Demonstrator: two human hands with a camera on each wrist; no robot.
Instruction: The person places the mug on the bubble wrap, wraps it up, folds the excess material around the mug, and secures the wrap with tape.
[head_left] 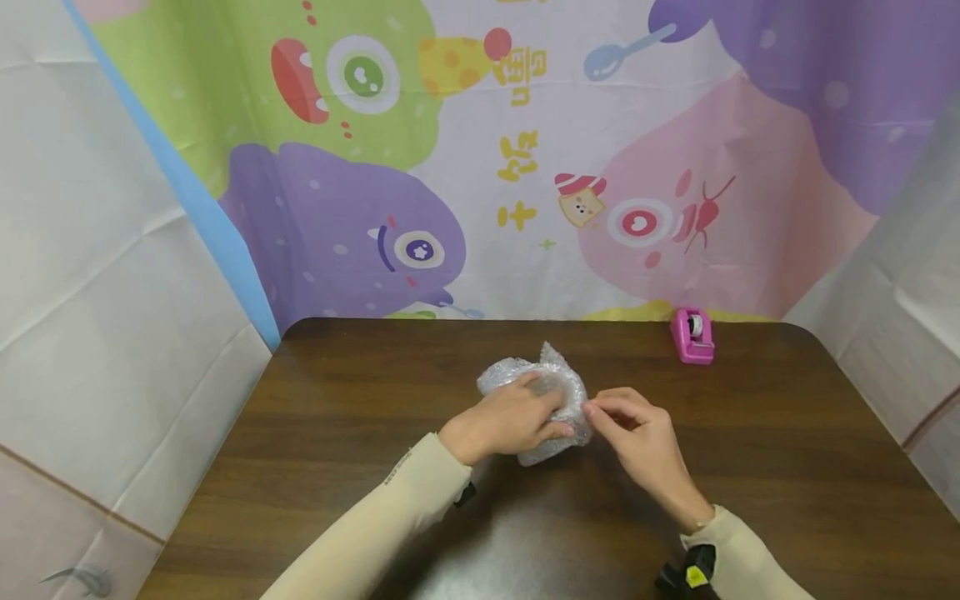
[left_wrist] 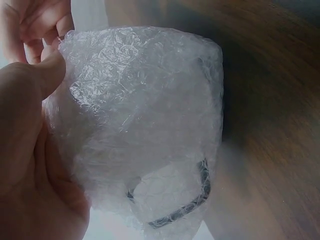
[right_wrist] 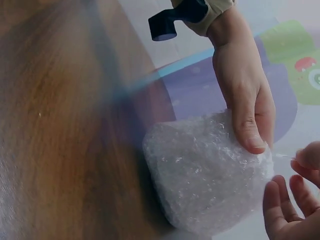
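Note:
A bundle of clear bubble wrap (head_left: pixel 551 450) stands on the table, with loose wrap sticking up at its top. Through the plastic, the left wrist view shows a dark-edged loop like a mug's handle (left_wrist: pixel 185 210); the rest of the wrapped item is blurred by the layers. My left hand (head_left: pixel 506 421) holds the bundle from above, fingers over its top and thumb along its near side. Close to the bundle's right side, my right hand (head_left: pixel 648 433) pinches a thin clear strip (right_wrist: pixel 285 156), which looks like tape, between thumb and forefinger. The strip runs to the wrap.
A pink tape dispenser (head_left: pixel 693 337) with a roll in it stands at the table's back right. The dark wooden table (head_left: pixel 337 400) meets a cartoon-printed curtain (head_left: pixel 517 267) along its back edge. Pale cloth hangs on both sides.

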